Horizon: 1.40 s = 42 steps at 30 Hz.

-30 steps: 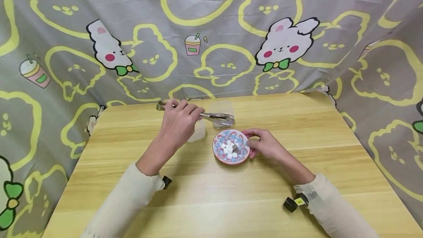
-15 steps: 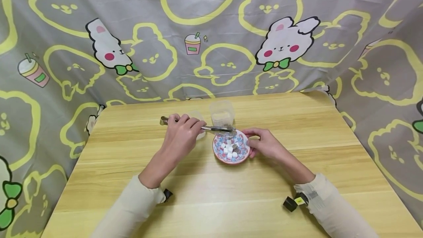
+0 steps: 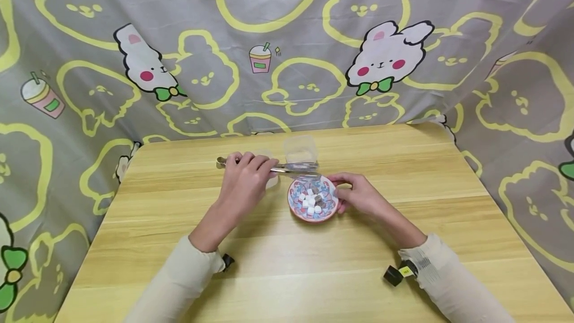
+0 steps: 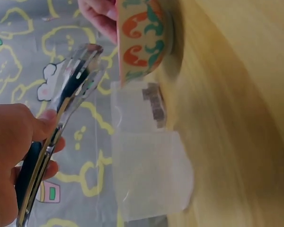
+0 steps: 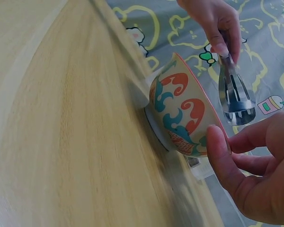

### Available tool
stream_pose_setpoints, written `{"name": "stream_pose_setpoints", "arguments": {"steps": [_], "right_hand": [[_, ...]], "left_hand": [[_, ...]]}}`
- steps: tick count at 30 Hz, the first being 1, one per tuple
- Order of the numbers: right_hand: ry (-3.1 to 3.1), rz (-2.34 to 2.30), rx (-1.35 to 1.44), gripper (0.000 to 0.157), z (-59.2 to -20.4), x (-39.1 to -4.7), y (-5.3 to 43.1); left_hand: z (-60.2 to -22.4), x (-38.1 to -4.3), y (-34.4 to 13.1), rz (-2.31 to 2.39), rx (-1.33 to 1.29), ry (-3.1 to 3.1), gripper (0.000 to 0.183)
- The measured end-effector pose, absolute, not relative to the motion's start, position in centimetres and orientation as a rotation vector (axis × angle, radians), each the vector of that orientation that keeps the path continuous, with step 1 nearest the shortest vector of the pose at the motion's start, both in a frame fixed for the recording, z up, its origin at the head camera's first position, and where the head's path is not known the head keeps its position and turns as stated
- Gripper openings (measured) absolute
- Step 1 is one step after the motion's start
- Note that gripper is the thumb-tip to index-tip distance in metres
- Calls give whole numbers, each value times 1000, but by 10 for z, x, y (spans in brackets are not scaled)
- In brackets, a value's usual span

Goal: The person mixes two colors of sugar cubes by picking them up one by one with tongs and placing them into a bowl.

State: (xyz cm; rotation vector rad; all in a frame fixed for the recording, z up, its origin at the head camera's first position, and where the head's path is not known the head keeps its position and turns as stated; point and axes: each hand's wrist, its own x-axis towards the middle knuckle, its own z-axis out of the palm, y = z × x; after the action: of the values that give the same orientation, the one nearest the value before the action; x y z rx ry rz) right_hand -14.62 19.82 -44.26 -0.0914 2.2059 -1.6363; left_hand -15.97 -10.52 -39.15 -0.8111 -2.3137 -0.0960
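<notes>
My left hand (image 3: 244,178) grips a pair of slotted metal tongs (image 3: 296,168), whose ends stand slightly apart over the far rim of a bowl. That small patterned bowl (image 3: 293,208) sits on the table and holds several white cubes (image 3: 311,203) and a few brown cubes (image 3: 319,198). At its right side, my right hand (image 3: 358,196) pinches the rim between thumb and fingers. In the right wrist view nothing shows between the tong ends (image 5: 239,111). The bowl's red and teal outer wall (image 4: 142,42) faces the left wrist camera.
Just behind the bowl stands a clear plastic container (image 3: 300,146), with brown pieces (image 4: 155,104) showing through its wall. A second translucent container (image 4: 146,175) is beside it, partly hidden by my left hand in the head view. A patterned curtain (image 3: 287,39) hangs along the wooden table's (image 3: 314,273) back edge.
From over the far container, the tongs came toward me above the bowl, then lifted slightly back with their ends parting. Another brown cube now shows in the bowl. My right hand stayed put.
</notes>
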Motion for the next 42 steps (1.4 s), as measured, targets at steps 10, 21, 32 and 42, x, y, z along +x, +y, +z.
{"name": "stream_pose_setpoints", "arguments": {"steps": [10, 21, 32, 42], "right_hand": [[2208, -1641, -95, 49, -443, -145, 201], [2193, -1648, -97, 49, -443, -144, 200], [2197, -1639, -82, 49, -442, -147, 199], [2217, -1625, -89, 45, -442, -146, 198]], "left_hand": [[-378, -194, -112, -6, -777, -2225, 20], [-361, -223, -109, 436, -877, -2107, 26], [-347, -242, -97, 717, -1089, -2036, 28], [-330, -246, -75, 878, -1251, -1928, 27]]}}
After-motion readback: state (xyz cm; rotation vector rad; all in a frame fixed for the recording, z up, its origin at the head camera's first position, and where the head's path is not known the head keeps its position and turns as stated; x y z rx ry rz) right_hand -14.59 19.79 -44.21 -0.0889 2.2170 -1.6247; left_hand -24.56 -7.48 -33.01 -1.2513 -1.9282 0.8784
